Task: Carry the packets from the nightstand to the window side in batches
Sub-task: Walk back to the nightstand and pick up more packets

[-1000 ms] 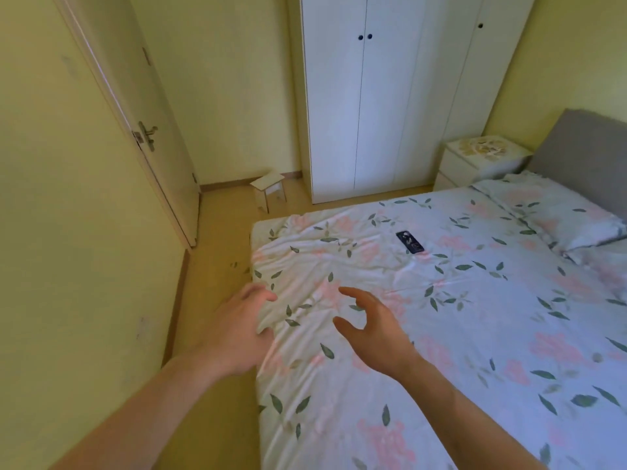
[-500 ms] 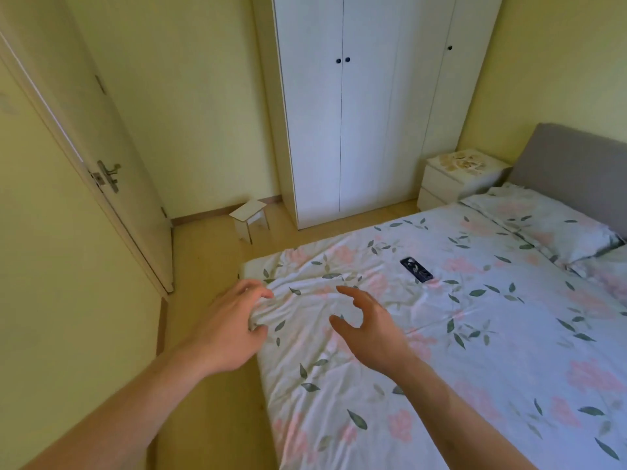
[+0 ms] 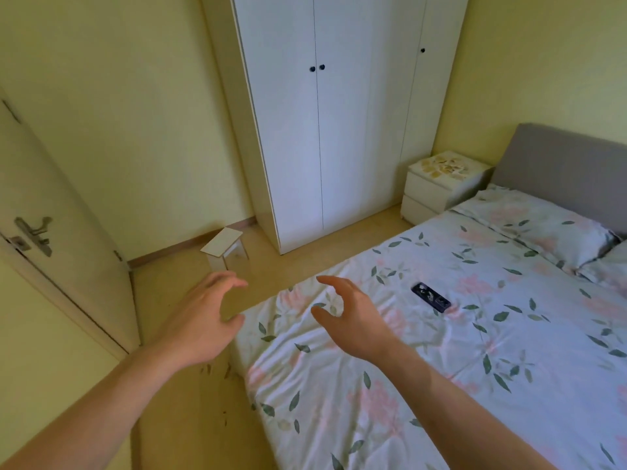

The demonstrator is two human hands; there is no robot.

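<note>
Several small pale packets (image 3: pixel 443 165) lie scattered on top of the white nightstand (image 3: pixel 437 193) at the far right, beside the grey headboard. My left hand (image 3: pixel 203 320) is raised over the floor near the bed's foot corner, fingers loosely spread, holding nothing. My right hand (image 3: pixel 353 317) hovers over the bed's corner, fingers relaxed and empty. Both hands are far from the nightstand. No window is in view.
A bed (image 3: pixel 441 351) with a floral cover fills the right side; a black remote (image 3: pixel 431 297) lies on it. A white wardrobe (image 3: pixel 332 113) stands at the back. A small white stool (image 3: pixel 225 247) sits on the floor. A door (image 3: pixel 51 232) is at the left.
The view has shifted forward and left along the bed's foot; the nightstand and wardrobe appear nearer. Both hands stay raised and empty, now over the bed's corner.
</note>
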